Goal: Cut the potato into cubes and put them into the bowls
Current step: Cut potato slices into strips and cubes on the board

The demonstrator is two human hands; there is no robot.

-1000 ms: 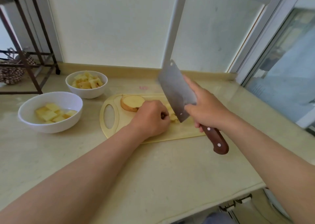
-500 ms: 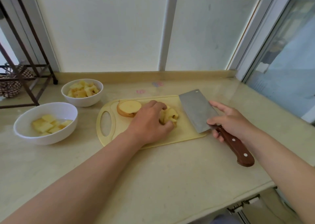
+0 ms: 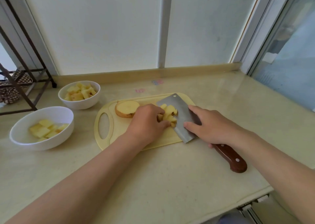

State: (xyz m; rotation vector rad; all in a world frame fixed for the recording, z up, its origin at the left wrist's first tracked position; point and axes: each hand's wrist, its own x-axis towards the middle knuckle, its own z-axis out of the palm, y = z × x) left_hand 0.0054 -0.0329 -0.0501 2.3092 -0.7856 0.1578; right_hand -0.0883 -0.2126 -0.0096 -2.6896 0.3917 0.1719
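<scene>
left hand (image 3: pixel 147 121) curled round pale yellow potato cubes (image 3: pixel 168 114), pressing them against steel cleaver with brown wooden handle (image 3: pixel 180 111) | right hand (image 3: pixel 209 126) grips cleaver, forefinger straight on blade | round potato half (image 3: pixel 127 108) beside, on yellow plastic cutting board (image 3: pixel 119 133) | near white round bowl (image 3: pixel 51 143), far white round bowl (image 3: pixel 81 104) hold cubes

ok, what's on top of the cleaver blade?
Potato cubes heaped over the blade's left edge, left hand against them; right hand's fingers touch its right side. Board beneath is hidden.
</scene>
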